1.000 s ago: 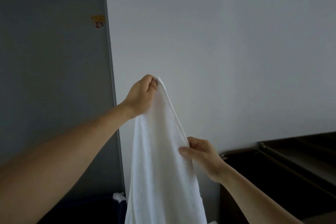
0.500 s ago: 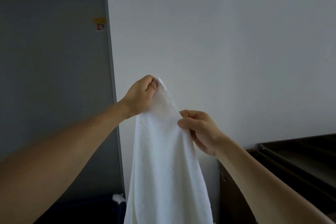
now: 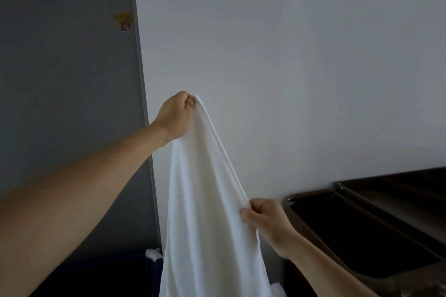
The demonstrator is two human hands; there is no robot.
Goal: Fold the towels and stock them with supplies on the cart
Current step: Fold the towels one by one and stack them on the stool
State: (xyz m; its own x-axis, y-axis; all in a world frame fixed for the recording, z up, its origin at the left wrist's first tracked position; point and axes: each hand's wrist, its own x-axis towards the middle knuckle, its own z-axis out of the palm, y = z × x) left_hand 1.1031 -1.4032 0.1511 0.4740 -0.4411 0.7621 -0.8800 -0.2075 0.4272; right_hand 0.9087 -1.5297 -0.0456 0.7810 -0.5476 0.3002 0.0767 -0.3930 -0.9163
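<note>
Towel [image 3: 207,200] is up in the air, hanging full length in front of the pale wall [image 3: 301,55]; its lower end runs out of view.

Your left hand [image 3: 177,116] is raised high, fingers curled tight round the top corner. That height lets the cloth drop straight under its own weight so the edges show.

Your right hand [image 3: 263,217] sits lower, on the right-hand edge, thumb and curled fingers pinching the hem. Likely you are working along that edge to find the next corner before spreading the towel for a first fold.

Judgement: folding of this towel is not yet begun, and nothing here shows it stocked.

The dark cart [image 3: 350,236] is just right of your lower hand, near enough for a set-down. I cannot tell what it holds.

A grey door [image 3: 65,103] is at left. A bit of white cloth [image 3: 153,254] shows below, too small to identify.
</note>
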